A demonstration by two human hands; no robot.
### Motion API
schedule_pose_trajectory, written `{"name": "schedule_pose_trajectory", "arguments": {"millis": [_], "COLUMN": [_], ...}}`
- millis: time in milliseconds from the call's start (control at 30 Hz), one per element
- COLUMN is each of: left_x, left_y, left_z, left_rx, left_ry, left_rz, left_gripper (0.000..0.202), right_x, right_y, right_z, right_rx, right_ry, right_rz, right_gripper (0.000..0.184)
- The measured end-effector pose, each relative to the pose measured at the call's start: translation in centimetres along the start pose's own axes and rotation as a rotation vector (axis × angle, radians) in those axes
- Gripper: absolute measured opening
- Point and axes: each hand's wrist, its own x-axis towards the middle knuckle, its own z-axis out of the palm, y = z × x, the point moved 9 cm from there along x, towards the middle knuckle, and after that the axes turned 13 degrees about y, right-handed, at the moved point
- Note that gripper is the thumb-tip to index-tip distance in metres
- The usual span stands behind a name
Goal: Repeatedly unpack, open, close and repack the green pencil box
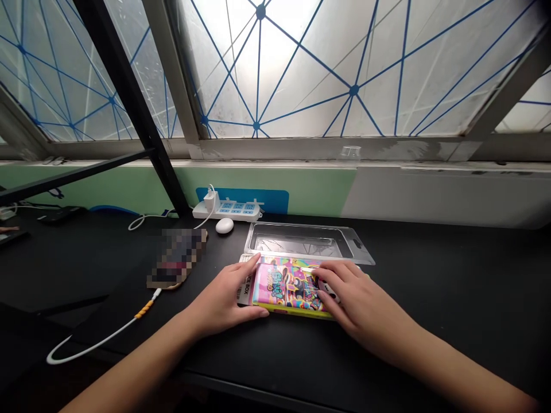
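Observation:
A colourful pencil box (297, 287) with a cartoon print and a yellow-green lower edge lies flat on the black desk. My left hand (228, 298) spans its left end, thumb along the near edge and fingers at the far edge. Over the right part of the box, my right hand (353, 292) curls its fingers on the top, beside a black-and-white detail; its palm hides the right end. Under the box a printed card (245, 291) sticks out on the left. Just behind lies a clear plastic package (301, 238) with a hang hole.
To the left lies a blurred-out phone (178, 258) with a white cable (103, 341) plugged in. A white rounded case (224, 226) and a power strip (228, 210) sit near the wall. A black metal post (133, 97) rises at the left, before the window.

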Motion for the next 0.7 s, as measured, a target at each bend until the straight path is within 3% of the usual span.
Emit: {"name": "schedule_pose_trajectory", "arguments": {"millis": [133,233,567,700], "left_x": [0.0,0.0,-0.3,-0.2], "left_y": [0.5,0.7,1.7,2.5], "left_z": [-0.2,-0.1,0.0,0.0], "left_rx": [-0.002,0.011,0.017,0.012], "left_ry": [0.031,0.044,0.066,0.055], "left_rz": [0.042,0.077,0.176,0.196], "left_gripper": [0.112,0.113,0.119,0.121], "right_x": [1.8,2.1,2.0,2.3], "right_y": [0.1,-0.1,-0.4,-1.0], "right_z": [2.2,2.9,2.6,1.5], "right_rx": [-0.078,-0.085,-0.103,-0.113], "right_ry": [-0.038,-0.028,0.082,0.211], "right_rz": [0.164,0.168,0.134,0.102], "right_gripper": [0.027,0.029,0.022,0.021]}}
